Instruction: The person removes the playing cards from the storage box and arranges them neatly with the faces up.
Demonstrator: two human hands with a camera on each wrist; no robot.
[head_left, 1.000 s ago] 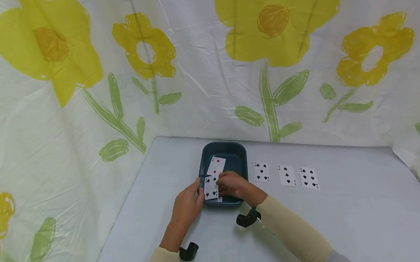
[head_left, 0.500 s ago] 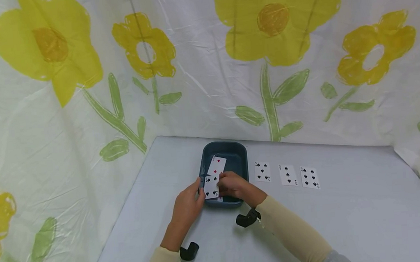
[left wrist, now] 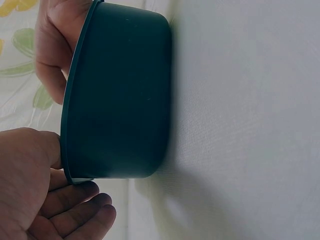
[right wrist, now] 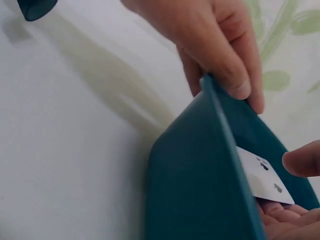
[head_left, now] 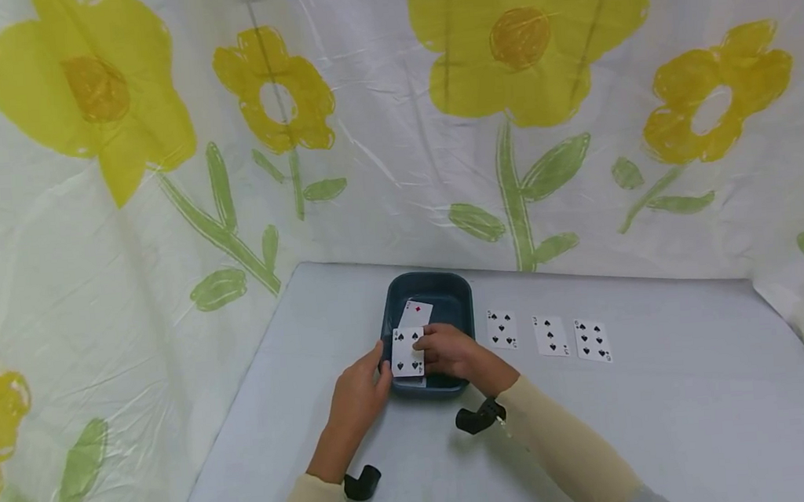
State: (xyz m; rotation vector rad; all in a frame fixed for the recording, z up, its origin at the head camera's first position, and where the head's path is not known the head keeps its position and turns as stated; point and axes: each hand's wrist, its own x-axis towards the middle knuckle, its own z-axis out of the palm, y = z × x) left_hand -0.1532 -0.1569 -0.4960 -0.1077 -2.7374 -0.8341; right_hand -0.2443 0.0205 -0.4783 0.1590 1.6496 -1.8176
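Observation:
A dark teal rectangular bin (head_left: 463,301) stands on the table. My left hand (head_left: 358,392) grips its left rim, thumb over the edge and the other fingers outside, as the left wrist view shows with the bin's wall (left wrist: 120,95). My right hand (head_left: 450,351) reaches inside and holds a four of spades (head_left: 406,353) by its right side. In the right wrist view the fingers lie beneath this card (right wrist: 262,175), with the thumb above. Under it, a diamond card (head_left: 417,311) shows its far end, and a white card edge (head_left: 414,382) peeks out at the near end.
To the right of the bin three spade cards lie face up in a row: a five (head_left: 502,330), a three (head_left: 550,336) and a six (head_left: 592,341). Behind the white table (head_left: 669,403) hangs a curtain (head_left: 381,166) with yellow flowers.
The four of spades has moved slightly away from me and to the right with my right hand, covering more of the diamond card. My left hand keeps its place on the rim.

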